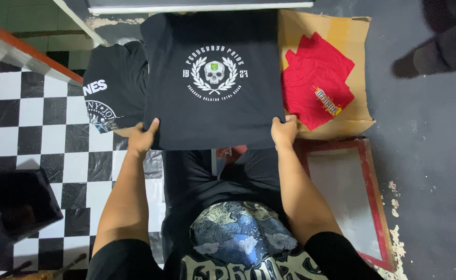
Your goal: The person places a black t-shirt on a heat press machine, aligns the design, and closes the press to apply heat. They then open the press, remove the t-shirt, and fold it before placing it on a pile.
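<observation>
A black T-shirt [212, 103] with a round white skull-and-wreath print is spread flat in front of me. My left hand [144, 137] grips its near left corner, thumb on top. My right hand [284, 130] pinches its near right corner. Both forearms reach forward over my lap. Part of the shirt's far edge lies under a white bar [202, 6].
More black printed shirts [111, 85] lie to the left. A red shirt [316, 85] rests on flattened cardboard [350, 39] to the right. A red-framed screen [373, 207] lies on the grey floor. Another person's dark sleeve [440, 52] is at upper right. A black bin [10, 207] sits on checkered tiles.
</observation>
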